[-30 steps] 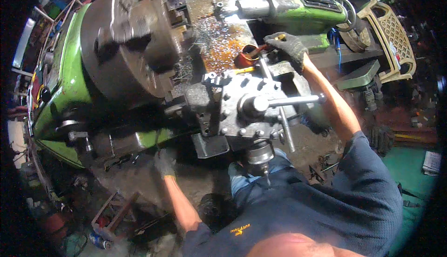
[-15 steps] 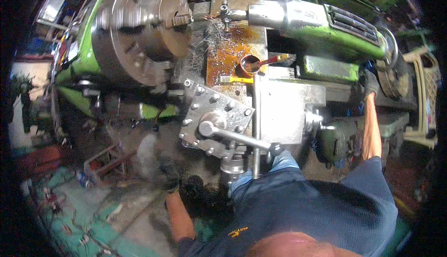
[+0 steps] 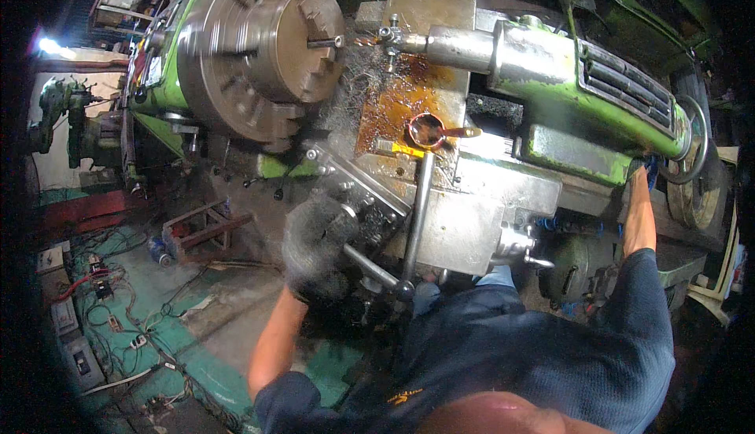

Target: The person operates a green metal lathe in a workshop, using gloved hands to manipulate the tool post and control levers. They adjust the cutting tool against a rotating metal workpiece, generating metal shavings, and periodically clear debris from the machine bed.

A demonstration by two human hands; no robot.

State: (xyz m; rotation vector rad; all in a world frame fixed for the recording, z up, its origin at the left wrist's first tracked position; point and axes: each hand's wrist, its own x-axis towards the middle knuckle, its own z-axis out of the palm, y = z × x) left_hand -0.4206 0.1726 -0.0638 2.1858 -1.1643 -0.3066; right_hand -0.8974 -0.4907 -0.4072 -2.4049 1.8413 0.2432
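My left hand [image 3: 316, 237], in a dark glove and smeared by motion, is over the near left side of the lathe's square tool post [image 3: 370, 198]. Whether it touches the post is unclear. From the post a lever [image 3: 371, 265] slants to a dark knob. My right hand [image 3: 637, 168], also gloved, is mostly hidden at the near side of the green tailstock [image 3: 582, 147], by its handwheel [image 3: 694, 139]. At the left the big chuck [image 3: 252, 57] looks streaked, as in turning, with a short rod [image 3: 325, 42] at its centre. A drill bit [image 3: 366, 40] points at it from the tailstock quill [image 3: 460, 47].
On the oily brown plate stands a small round pot [image 3: 426, 130] with a brush across it. Beside it lies a yellow-handled brush [image 3: 397, 148]. A red metal frame [image 3: 206, 229] and several cables [image 3: 118, 308] are on the floor at the left.
My left hand has come up from low at the left to the tool post. My right hand is now more hidden beside the tailstock. The whole view has shifted and tilted.
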